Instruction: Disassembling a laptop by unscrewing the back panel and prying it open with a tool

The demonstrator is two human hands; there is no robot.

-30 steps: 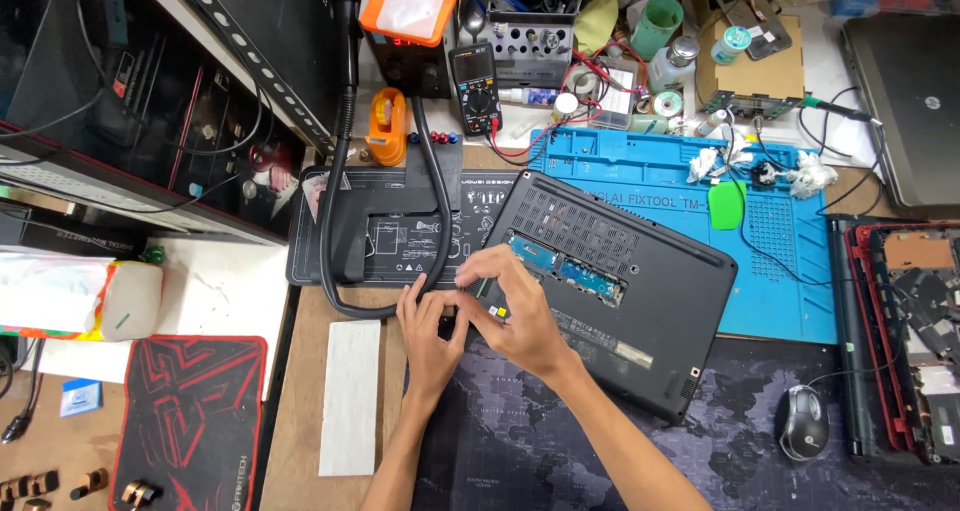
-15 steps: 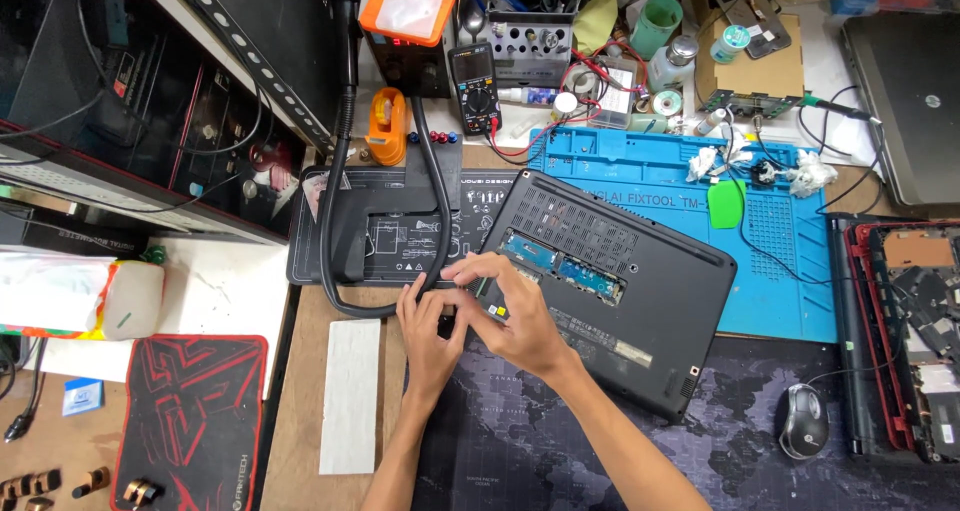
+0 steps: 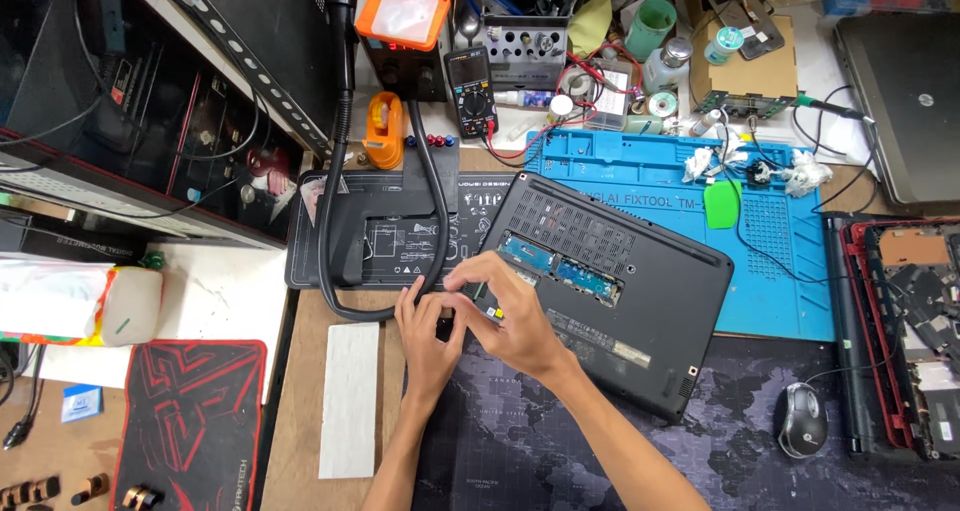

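At laptop (image 3: 610, 291) corner, both hands (image 3: 470, 316) pinching

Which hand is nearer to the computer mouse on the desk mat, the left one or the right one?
The right hand is nearer. It rests on the upturned laptop, with the mouse off to its right. The left hand is at the laptop's left corner, farther from the mouse.

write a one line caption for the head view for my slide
Both hands, left hand and right hand, work at the near corner of an upturned black laptop on a cluttered repair bench.
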